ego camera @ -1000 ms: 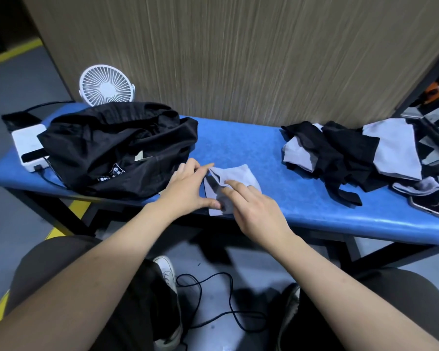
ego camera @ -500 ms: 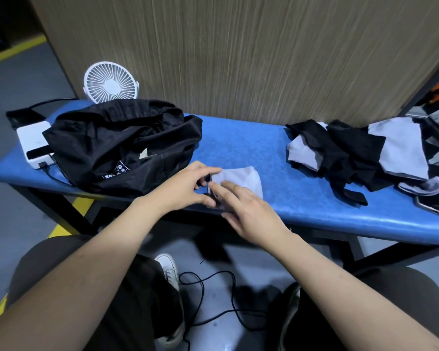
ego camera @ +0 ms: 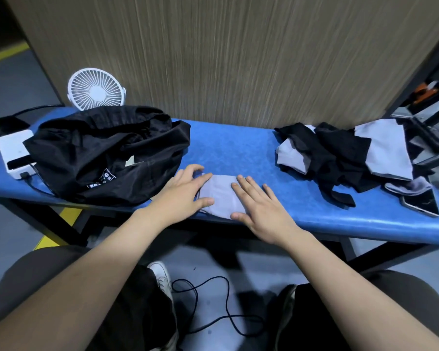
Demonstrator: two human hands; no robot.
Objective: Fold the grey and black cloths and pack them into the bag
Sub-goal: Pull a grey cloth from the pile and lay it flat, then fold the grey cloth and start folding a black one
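Observation:
A small folded grey cloth (ego camera: 219, 195) lies near the front edge of the blue bench (ego camera: 228, 150). My left hand (ego camera: 185, 192) rests flat on its left edge with fingers spread. My right hand (ego camera: 260, 202) presses flat on its right side, fingers straight. The black bag (ego camera: 107, 153) sits crumpled just left of the cloth. A loose pile of grey and black cloths (ego camera: 345, 155) lies on the right part of the bench, apart from both hands.
A white fan (ego camera: 95, 89) stands behind the bag against the wooden wall. A white box with a cable (ego camera: 14, 153) sits at the bench's left end. A phone (ego camera: 420, 205) lies at the right front edge. A black cable (ego camera: 213, 305) runs on the floor.
Both hands went from pinching and folding the grey cloth to lying flat on it with fingers spread. The cloth is now a flatter, neater rectangle.

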